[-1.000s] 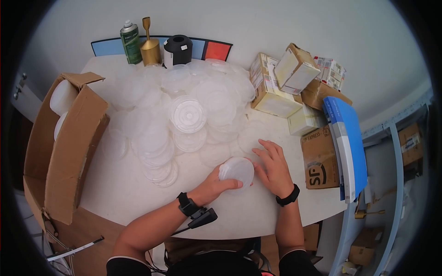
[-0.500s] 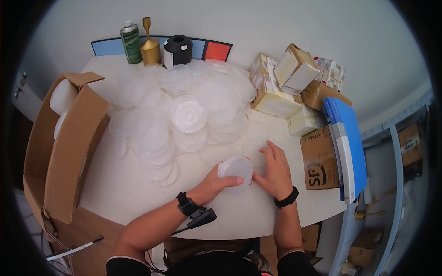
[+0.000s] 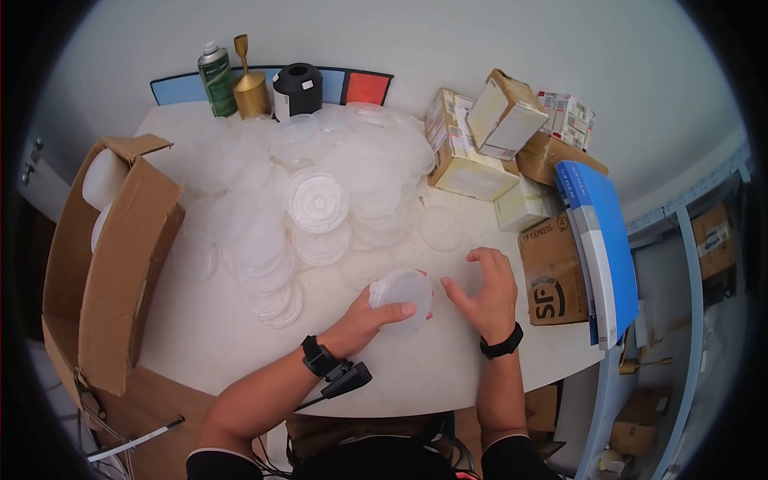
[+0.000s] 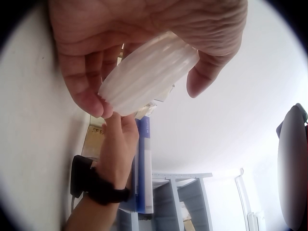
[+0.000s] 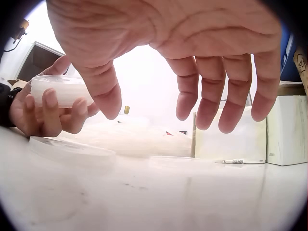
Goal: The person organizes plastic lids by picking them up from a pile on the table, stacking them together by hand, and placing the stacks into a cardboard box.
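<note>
My left hand point(image 3: 356, 324) grips a short stack of round, translucent plastic lids point(image 3: 406, 298), thumb over the top face and fingers round the far edge. Several layers show along the side of the stack point(image 4: 149, 72) in the left wrist view. Just to the right, my right hand point(image 3: 490, 298) is held apart from the stack, with its thumb spread and the fingers loosely bent. Nothing lies between its fingers in the right wrist view. A single clear lid point(image 3: 440, 229) lies flat on the table beyond the right hand.
A wide heap of similar lids point(image 3: 317, 200) covers the middle and back of the white table point(image 3: 384, 384). At left stands an open cardboard box point(image 3: 120, 280) holding white rolls or stacks. Small boxes point(image 3: 472, 172) and a blue file folder point(image 3: 600, 248) line the right side.
My right hand has drawn away from the lid stack to the right, leaving a wider gap. My left hand keeps its grip on the stack. The head view has shifted slightly.
</note>
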`<state>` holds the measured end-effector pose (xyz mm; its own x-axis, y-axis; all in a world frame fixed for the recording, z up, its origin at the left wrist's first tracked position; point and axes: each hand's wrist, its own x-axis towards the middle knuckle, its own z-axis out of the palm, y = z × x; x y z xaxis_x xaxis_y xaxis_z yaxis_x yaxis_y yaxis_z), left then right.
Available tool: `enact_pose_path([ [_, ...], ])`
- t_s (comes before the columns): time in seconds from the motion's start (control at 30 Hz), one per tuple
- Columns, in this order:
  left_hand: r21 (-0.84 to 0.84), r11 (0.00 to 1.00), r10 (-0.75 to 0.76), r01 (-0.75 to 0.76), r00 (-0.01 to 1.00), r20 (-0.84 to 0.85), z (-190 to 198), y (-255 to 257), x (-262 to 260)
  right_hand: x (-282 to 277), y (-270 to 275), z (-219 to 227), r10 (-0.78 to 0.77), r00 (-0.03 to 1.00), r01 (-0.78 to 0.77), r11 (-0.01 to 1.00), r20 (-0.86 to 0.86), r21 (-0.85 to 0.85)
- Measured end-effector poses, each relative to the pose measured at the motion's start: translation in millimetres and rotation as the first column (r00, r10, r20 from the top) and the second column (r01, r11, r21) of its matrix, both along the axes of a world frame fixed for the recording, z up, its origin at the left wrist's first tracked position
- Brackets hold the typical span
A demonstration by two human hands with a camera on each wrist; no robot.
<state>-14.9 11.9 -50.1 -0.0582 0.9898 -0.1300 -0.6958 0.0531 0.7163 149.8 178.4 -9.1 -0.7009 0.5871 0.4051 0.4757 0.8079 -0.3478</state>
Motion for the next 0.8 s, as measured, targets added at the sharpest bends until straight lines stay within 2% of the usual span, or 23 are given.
enact_pose_path([
  [0.1, 0.020, 0.999, 0.027, -0.028, 0.999, 0.019, 1.7, -1.0, 0.7, -3.7, -8.7, -0.3, 0.074, 0.995, -0.069, 0.995, 0.061, -0.070],
  [0.2, 0.042, 0.976, 0.214, -0.214, 0.977, -0.013, -3.3, -3.7, 1.1, -8.6, -18.6, -1.6, 0.231, 0.967, -0.227, 0.972, 0.105, -0.055],
  [0.3, 0.054, 0.943, 0.332, -0.330, 0.943, -0.038, 12.7, -7.6, -7.1, -16.7, -39.8, 5.5, 0.261, 0.955, -0.253, 0.965, 0.139, -0.071],
  [0.53, 0.036, 0.932, 0.361, -0.359, 0.926, -0.111, 9.6, -2.7, -12.0, -15.4, -42.7, -0.3, 0.233, 0.926, -0.210, 0.972, 0.296, -0.108],
  [0.63, 0.040, 0.944, 0.330, -0.328, 0.934, -0.135, 9.2, -2.5, -9.7, -8.2, -34.8, 3.7, 0.180, 0.943, -0.159, 0.983, 0.280, -0.096],
  [0.8, 0.016, 0.961, 0.274, -0.275, 0.949, -0.158, 12.8, -0.6, -9.8, 6.1, -11.1, 14.5, 0.045, 0.999, -0.046, 0.998, -0.025, -0.036],
])
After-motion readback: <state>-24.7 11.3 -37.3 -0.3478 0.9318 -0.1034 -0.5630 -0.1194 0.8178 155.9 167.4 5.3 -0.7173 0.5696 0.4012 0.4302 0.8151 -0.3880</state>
